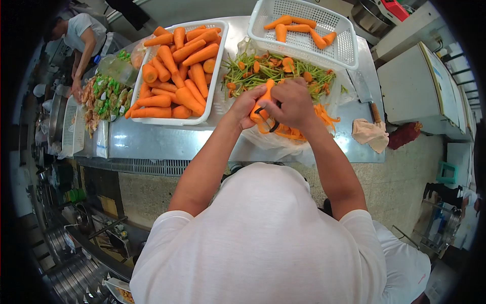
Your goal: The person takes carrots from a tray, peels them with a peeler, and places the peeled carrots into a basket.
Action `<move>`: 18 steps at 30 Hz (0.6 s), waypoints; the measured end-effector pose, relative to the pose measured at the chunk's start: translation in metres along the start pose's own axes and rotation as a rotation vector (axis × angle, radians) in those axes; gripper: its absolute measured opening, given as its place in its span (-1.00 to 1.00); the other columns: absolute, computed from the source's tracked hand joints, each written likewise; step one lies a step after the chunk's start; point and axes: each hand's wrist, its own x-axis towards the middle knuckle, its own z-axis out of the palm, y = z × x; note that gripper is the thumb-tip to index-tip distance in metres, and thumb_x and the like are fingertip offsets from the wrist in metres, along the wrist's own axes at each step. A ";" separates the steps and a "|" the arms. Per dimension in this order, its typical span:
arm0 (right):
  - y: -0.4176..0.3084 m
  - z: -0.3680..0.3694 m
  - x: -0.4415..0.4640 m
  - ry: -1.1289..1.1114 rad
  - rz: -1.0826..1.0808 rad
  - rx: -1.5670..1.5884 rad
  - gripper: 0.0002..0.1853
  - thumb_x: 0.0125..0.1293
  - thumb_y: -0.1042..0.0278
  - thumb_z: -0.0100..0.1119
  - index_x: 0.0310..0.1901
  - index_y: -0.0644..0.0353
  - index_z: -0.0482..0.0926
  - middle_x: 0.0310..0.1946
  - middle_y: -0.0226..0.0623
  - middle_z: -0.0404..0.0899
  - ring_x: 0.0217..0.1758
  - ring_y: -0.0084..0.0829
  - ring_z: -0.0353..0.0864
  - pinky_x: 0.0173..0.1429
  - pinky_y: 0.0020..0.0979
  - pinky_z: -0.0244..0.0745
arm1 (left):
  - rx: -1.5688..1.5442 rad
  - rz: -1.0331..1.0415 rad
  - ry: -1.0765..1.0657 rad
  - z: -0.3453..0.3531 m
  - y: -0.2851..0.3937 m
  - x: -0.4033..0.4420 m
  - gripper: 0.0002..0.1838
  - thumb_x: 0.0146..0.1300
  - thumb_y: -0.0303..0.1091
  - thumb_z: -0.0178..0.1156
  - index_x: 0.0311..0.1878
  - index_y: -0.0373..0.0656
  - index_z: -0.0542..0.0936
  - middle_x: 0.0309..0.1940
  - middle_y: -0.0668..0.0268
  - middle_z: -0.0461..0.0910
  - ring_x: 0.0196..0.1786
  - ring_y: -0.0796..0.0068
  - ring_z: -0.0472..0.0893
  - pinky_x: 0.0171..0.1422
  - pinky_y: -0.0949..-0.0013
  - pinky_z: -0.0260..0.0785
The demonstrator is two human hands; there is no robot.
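Near the middle of the metal table (157, 144), my left hand (246, 107) is wrapped round an orange carrot (268, 90). Close against its right side, my right hand (292, 103) is closed on a peeler (274, 125) with a dark frame, held over the carrot's lower part. Orange peelings (292, 133) lie on a clear plastic bag (277, 144) under my hands. Beyond them is a pile of green stems (248, 80) with cut carrot tops.
A white basket (220, 66) full of carrots stands at the left. Another white basket (304, 49) with several carrots is at the back right. A knife (362, 86) and a cloth (370, 134) lie at the right. A person (83, 35) works at the far left.
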 end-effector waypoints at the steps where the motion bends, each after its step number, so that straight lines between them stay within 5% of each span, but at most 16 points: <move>1: 0.005 0.003 0.000 0.001 0.001 0.000 -0.54 0.24 -0.09 0.34 -0.65 0.01 0.48 -0.66 -0.44 0.49 -0.49 -0.32 0.49 -0.15 -0.21 0.28 | 0.001 -0.001 0.001 -0.009 -0.002 0.007 -0.63 0.53 -0.17 0.01 0.27 -0.12 0.45 -0.04 0.33 0.62 -0.22 0.50 0.68 -0.15 0.35 0.65; 3: 0.020 0.007 -0.003 0.065 0.057 -0.099 -0.55 0.23 -0.10 0.34 -0.64 0.01 0.49 -0.65 -0.44 0.48 -0.49 -0.30 0.49 -0.14 -0.21 0.28 | 0.089 0.004 -0.243 -0.027 -0.006 0.020 -0.62 0.53 -0.19 0.01 0.30 -0.12 0.43 0.04 0.33 0.60 -0.05 0.51 0.67 -0.02 0.37 0.64; 7: 0.025 -0.003 -0.004 0.021 0.185 -0.153 -0.56 0.21 -0.09 0.35 -0.64 0.01 0.50 -0.64 -0.42 0.49 -0.47 -0.29 0.50 -0.14 -0.20 0.29 | 0.143 -0.007 -0.205 -0.015 0.002 0.005 -0.62 0.54 -0.19 0.01 0.31 -0.11 0.43 0.06 0.31 0.60 0.05 0.49 0.66 0.10 0.36 0.61; 13: 0.024 0.007 0.003 0.086 -0.035 -0.092 -0.55 0.21 -0.10 0.35 -0.65 0.01 0.50 -0.67 -0.40 0.49 -0.50 -0.27 0.51 -0.18 -0.18 0.27 | 0.026 0.044 -0.089 -0.008 -0.001 0.010 -0.62 0.57 -0.23 -0.05 0.37 -0.06 0.37 0.07 0.33 0.56 -0.03 0.52 0.64 0.03 0.38 0.58; 15: 0.038 -0.010 0.006 -0.031 0.238 -0.192 -0.53 0.22 -0.13 0.33 -0.66 0.01 0.49 -0.70 -0.40 0.48 -0.53 -0.26 0.51 -0.18 -0.17 0.28 | 0.209 0.025 -0.086 -0.015 0.003 0.009 -0.59 0.57 -0.20 -0.04 0.40 -0.05 0.35 0.16 0.31 0.54 0.13 0.50 0.62 0.19 0.37 0.55; 18: 0.030 -0.014 0.003 0.028 0.152 -0.190 -0.50 0.22 -0.18 0.31 -0.67 0.02 0.50 -0.71 -0.40 0.50 -0.54 -0.25 0.53 -0.19 -0.16 0.28 | 0.196 0.055 -0.086 -0.014 0.000 0.010 -0.56 0.55 -0.18 0.02 0.41 -0.04 0.35 0.20 0.36 0.52 0.26 0.55 0.55 0.25 0.37 0.52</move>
